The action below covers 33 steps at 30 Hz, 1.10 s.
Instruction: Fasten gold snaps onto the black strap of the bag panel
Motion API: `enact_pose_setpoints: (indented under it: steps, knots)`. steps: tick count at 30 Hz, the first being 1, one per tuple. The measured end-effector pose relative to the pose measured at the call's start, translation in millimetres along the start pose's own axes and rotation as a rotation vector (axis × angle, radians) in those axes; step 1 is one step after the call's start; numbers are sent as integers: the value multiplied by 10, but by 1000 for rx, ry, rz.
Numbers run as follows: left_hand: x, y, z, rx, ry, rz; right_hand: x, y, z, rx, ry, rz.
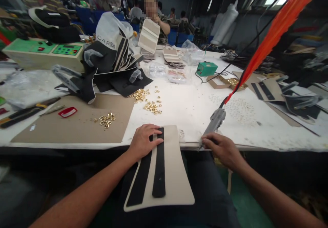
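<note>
A cream panel (174, 173) with black stripes lies partly on the table edge and partly over my lap. Along its middle runs a black strap (159, 168). My left hand (146, 139) rests on the panel's upper left, fingers spread over the strap's top end. Just right of the panel, my right hand (224, 149) pinches the lower end of a grey electric screwdriver (215, 120). The tool tilts, its tip pointing down at the table edge, and an orange-wrapped cord (269, 40) rises from its top.
Gold metal fittings (153, 107) lie in piles on the white table (189, 101). Brown cardboard (77, 129) carries a red dish (67, 112) at left. Black bag pieces (112, 74), a green box (207, 69) and a control unit (46, 53) stand farther back. A person opposite holds a beige panel (149, 36).
</note>
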State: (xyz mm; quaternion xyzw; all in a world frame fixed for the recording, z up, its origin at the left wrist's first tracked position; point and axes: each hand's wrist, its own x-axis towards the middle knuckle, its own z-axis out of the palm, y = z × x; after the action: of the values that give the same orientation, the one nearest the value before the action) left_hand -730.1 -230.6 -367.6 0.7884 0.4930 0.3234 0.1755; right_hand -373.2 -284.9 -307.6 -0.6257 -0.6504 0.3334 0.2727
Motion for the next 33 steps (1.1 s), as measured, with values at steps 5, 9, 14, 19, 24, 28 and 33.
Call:
enact_pose_setpoints:
  steps: [5,9,14,19,24,28,33]
  knots:
    - [-4,8,12,24,-5,11,452,-664,867,276,-260,-52]
    - [-19,-7,17,35,-14,18,706,-687,1123,180,-294,-182]
    - [-40,-12,21,38,5,11,732,-610,1263,83,-251,-224]
    - [-70,-14,33,43,11,18,716,-646,1309,36,-223,-195]
    - [-67,-29,40,46,16,31,719,-743,1315,-24,-183,-81]
    - [-58,-18,29,45,8,38,774,-769,1312,-88,-203,7]
    - [-75,-15,-6,63,25,52,839,-781,1307,-118,-243,-5]
